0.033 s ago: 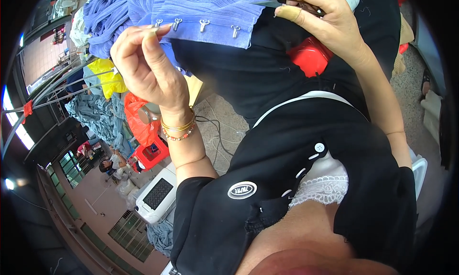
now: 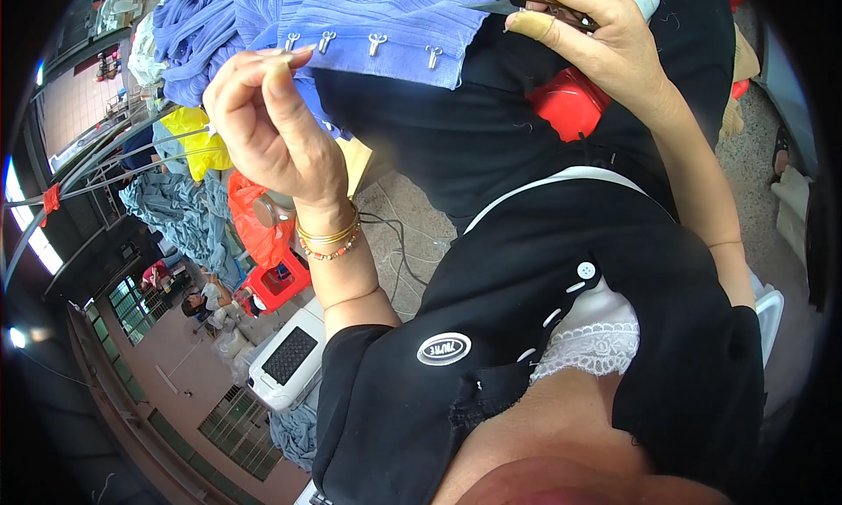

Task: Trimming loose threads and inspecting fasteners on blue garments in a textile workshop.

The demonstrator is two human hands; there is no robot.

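A periwinkle-blue ribbed knit garment (image 2: 386,18) lies over my lap, with several metal hooks (image 2: 377,45) in a row along its flat edge band. My left hand (image 2: 276,123) is closed in a pinch in front of that band, its fingertips close to the hooks at the left; what they pinch, if anything, is too small to tell. Dark-bladed thread snips (image 2: 500,0) are gripped in my right hand (image 2: 605,40), blades pointing left over the garment's right corner. The right thumb wears a yellowish covering.
A red object (image 2: 570,104) rests on my dark-clothed lap. To the left are a yellow bag (image 2: 202,145), a red plastic bag (image 2: 257,215), a red stool (image 2: 285,281) and heaps of grey-blue cloth (image 2: 180,207). Cables (image 2: 399,242) trail across the floor. Other people sit farther off.
The garment's hooked band has shifted very slightly. Both hands keep their places and grips.
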